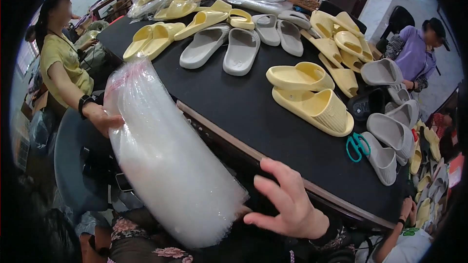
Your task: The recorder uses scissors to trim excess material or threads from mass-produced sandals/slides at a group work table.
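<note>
Black table [253,112] strewn with yellow slippers [312,100], grey slippers [224,48], teal scissors [357,146]; left hand [102,117] grips plastic-bag stack [165,160], right hand [287,199] spread at its near-right end

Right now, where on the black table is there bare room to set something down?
The black table is bare in its near middle, between the stack of clear plastic bags, the grey slides and the yellow slide pair. A smaller patch lies by the teal scissors. The far and right edges are crowded with slides.
</note>
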`<state>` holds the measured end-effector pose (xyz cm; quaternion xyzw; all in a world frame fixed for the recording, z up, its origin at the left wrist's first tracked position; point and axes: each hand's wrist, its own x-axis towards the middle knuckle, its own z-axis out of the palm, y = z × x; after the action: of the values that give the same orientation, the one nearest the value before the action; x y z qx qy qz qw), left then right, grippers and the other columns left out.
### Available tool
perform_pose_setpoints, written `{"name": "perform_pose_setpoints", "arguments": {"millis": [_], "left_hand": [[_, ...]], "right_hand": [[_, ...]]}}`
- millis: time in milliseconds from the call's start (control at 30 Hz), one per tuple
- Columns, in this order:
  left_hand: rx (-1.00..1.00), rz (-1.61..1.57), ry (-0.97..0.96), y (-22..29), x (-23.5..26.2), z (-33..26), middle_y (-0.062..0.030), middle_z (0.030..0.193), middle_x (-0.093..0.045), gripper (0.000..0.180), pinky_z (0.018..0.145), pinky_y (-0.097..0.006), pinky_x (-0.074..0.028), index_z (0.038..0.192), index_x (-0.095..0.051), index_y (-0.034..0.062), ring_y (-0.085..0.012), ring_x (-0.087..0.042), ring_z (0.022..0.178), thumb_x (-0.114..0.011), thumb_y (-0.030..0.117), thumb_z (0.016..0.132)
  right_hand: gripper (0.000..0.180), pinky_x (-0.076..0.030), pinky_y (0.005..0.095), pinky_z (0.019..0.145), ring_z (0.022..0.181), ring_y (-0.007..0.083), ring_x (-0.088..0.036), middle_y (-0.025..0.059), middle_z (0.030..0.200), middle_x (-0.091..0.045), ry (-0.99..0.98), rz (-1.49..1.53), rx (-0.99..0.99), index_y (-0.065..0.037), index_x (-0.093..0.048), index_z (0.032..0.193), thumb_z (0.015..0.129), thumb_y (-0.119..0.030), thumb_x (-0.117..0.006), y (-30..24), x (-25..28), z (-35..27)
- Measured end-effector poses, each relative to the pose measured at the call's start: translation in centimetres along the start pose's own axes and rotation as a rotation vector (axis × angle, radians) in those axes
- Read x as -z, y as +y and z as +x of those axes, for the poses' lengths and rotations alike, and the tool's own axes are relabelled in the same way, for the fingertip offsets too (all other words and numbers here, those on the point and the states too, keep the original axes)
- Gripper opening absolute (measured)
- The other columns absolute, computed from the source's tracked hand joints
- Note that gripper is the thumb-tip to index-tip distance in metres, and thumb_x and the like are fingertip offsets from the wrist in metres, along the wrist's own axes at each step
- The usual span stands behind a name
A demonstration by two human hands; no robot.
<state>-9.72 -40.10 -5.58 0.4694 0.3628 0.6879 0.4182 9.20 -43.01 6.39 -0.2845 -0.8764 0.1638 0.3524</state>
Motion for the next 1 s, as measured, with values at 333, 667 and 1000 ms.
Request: {"name": "perform_pose_setpoints", "arguments": {"millis": [333,667,1000], "left_hand": [[0.404,-0.495,0.228,5.2,17.4,-3.4,-0.014,0.131,-0.049,0.091,0.094,-0.042,-0.045,0.133,-0.04,0.0014,-0.0284,-0.048,0.118,-0.049,0.072,0.076],[0.406,-0.247,0.25,6.7,8.8,-0.5,-0.0154,0.121,-0.054,0.049,0.095,-0.04,-0.043,0.125,-0.045,-0.005,-0.0275,-0.054,0.11,-0.056,0.019,0.084],[0.206,0.034,0.076,6.4,4.2,1.3,-0.0125,0.124,-0.052,0.057,0.097,-0.04,-0.041,0.13,-0.043,0.0027,-0.026,-0.049,0.114,-0.053,0.035,0.085]], "right_hand": [[0.084,-0.028,0.0406,0.108,0.131,0.0339,-0.033,0.023,0.14,-0.033,-0.215,0.393,-0.186,0.002,-0.03,0.138,0.075,-0.031,-0.076,2.9,-3.9,0.7],[0.085,-0.029,0.0454,0.106,0.13,0.0402,-0.032,0.0276,0.14,-0.028,-0.168,0.295,-0.17,0.0,-0.021,0.141,0.079,-0.033,-0.068,4.3,-8.7,0.9],[0.076,-0.03,0.0426,0.106,0.129,0.0367,-0.034,0.0243,0.139,-0.032,0.175,0.27,-0.146,0.003,-0.029,0.137,0.082,-0.034,-0.066,3.7,-1.2,-1.4]]}}
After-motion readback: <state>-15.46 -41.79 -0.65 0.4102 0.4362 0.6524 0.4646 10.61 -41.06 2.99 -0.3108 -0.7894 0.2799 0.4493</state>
